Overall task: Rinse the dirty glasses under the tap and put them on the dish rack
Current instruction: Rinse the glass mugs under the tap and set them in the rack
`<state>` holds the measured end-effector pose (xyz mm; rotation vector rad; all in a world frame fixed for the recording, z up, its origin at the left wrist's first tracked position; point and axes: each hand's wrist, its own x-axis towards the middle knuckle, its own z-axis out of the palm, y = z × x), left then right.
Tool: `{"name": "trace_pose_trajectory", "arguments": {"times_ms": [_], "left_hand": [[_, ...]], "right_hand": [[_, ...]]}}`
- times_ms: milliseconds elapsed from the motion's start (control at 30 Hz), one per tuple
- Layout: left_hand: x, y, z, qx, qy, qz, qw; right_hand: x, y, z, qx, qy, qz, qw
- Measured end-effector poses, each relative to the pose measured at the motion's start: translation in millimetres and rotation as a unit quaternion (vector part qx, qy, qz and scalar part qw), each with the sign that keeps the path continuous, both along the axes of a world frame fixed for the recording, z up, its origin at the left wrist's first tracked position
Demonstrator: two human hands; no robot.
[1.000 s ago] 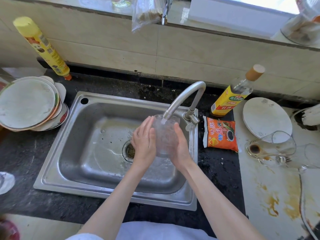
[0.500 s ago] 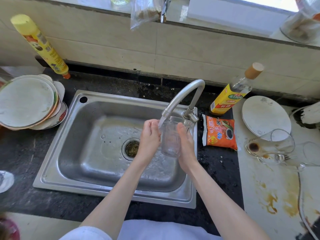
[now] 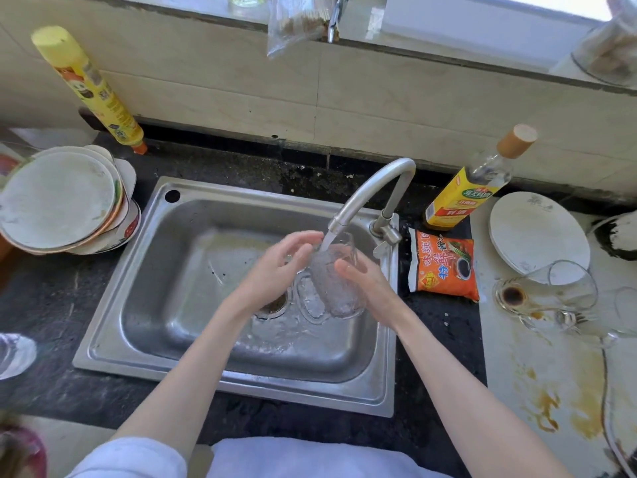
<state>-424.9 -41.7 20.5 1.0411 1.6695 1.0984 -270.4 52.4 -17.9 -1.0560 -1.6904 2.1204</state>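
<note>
I am holding a clear textured glass point(image 3: 339, 284) over the right half of the sink point(image 3: 220, 374), tilted with its mouth up under the spout of the tap point(image 3: 370, 191). Water is running from the spout into the mouth and spilling down onto the basin floor beside the drain. My right hand point(image 3: 370, 288) is cupping the glass from the right, thumb lying across its near wall; its grip is closed around the glass. My left hand point(image 3: 275, 270) is lying against the left side of the glass, fingers gently bent and reaching toward the rim, a loose grip that is touching rather than clasping.

Just past the sink's right rim, an orange sauce packet point(image 3: 444, 267) is lying flat on the dark bench point(image 3: 44, 298), and behind it a yellow-labelled bottle point(image 3: 472, 188) with a tan cap is standing near the back wall. Further right, on a pale stained surface, a white plate point(image 3: 537, 232) is lying flat, and two dirty glasses point(image 3: 551, 294) with brown residue are lying on their sides just in front of it. At the bench's left edge a stack of plates point(image 3: 62, 201) is resting, with a yellow spray can point(image 3: 93, 94) standing behind it at the back-left corner.
</note>
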Motion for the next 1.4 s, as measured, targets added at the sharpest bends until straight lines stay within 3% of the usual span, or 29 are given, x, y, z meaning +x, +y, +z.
{"name": "trace_pose_trajectory", "arguments": {"times_ms": [133, 200, 300, 400, 467, 567, 667, 800, 900, 967, 1067, 1133, 1200, 1267, 1333, 1400], "left_hand": [[-12.8, 2.4, 17.7, -0.036, 0.038, -0.143, 0.988], [-12.7, -0.4, 15.0, -0.037, 0.041, -0.169, 0.984], [-5.5, -0.2, 8.1, 0.009, 0.069, -0.103, 0.992], [5.3, 0.7, 5.6, 0.045, 0.068, -0.028, 0.996], [10.6, -1.0, 2.7, 0.045, 0.048, 0.017, 0.998], [17.5, -0.8, 0.7, 0.036, 0.057, 0.076, 0.995], [23.5, -0.3, 3.1, 0.038, 0.123, 0.079, 0.989], [10.8, -10.5, 5.6, 0.024, 0.194, -0.036, 0.98], [-7.2, -20.8, -5.6, 0.07, 0.417, -0.118, 0.898], [-7.3, -20.8, -6.5, 0.087, 0.483, -0.151, 0.858], [7.7, -12.0, 4.2, 0.109, 0.454, -0.231, 0.854], [16.9, -2.6, 7.7, 0.013, 0.403, -0.296, 0.866], [17.4, 7.0, 5.5, -0.113, 0.435, -0.364, 0.816], [16.0, 12.7, 0.1, -0.143, 0.457, -0.4, 0.782], [17.7, 13.8, -2.4, -0.149, 0.451, -0.407, 0.781], [23.6, 14.4, 1.4, -0.171, 0.403, -0.398, 0.806]], "right_hand": [[-2.0, 7.0, 4.7, 0.039, -0.01, 0.054, 0.998], [1.0, 10.0, 5.6, 0.043, -0.016, 0.066, 0.997], [3.1, 9.8, 5.0, 0.034, -0.005, 0.081, 0.996], [2.3, 5.1, 8.9, 0.028, 0.01, 0.035, 0.999], [5.3, 2.1, 6.3, -0.05, 0.032, -0.035, 0.998], [9.2, -6.6, -0.3, -0.216, 0.075, -0.137, 0.964], [1.2, -15.3, -11.2, -0.272, 0.09, -0.171, 0.943], [-5.6, -10.5, -24.7, -0.269, 0.051, -0.184, 0.944], [-0.8, -4.3, -30.3, -0.275, 0.017, -0.178, 0.945], [0.1, -1.1, -34.2, -0.274, -0.004, -0.171, 0.946], [1.0, 2.6, -34.0, -0.274, -0.007, -0.159, 0.949], [2.9, 3.6, -29.1, -0.277, -0.028, -0.14, 0.95], [4.5, 3.1, -27.4, -0.266, -0.051, -0.119, 0.955], [5.0, 2.3, -28.6, -0.241, -0.064, -0.094, 0.964], [3.7, 2.2, -28.7, -0.223, -0.074, -0.081, 0.969], [3.0, 2.5, -27.4, -0.216, -0.094, -0.086, 0.968]]}}
